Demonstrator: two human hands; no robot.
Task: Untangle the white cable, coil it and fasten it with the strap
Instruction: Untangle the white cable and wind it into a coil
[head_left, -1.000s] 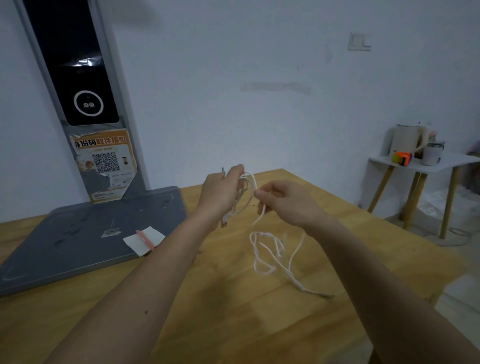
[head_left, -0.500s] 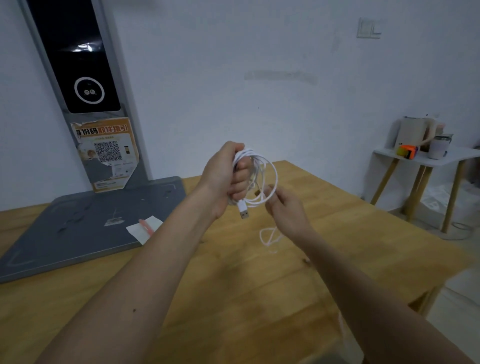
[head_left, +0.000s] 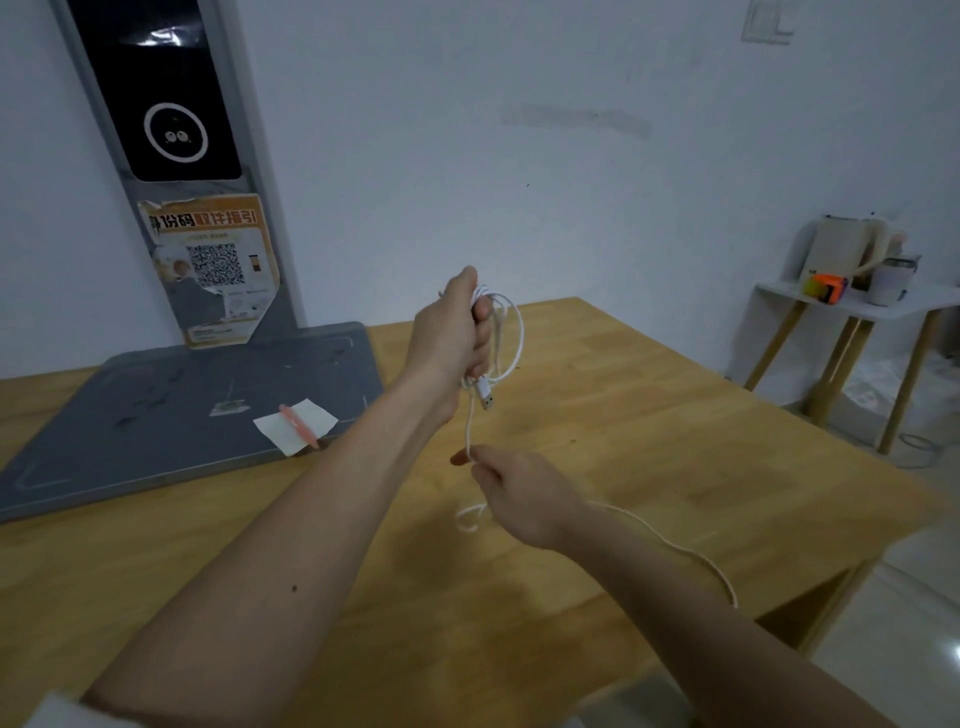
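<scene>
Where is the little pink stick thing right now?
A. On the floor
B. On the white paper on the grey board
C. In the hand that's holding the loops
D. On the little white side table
B: the pink strap lies across the white paper at the edge of the grey board, away from both hands.
</scene>
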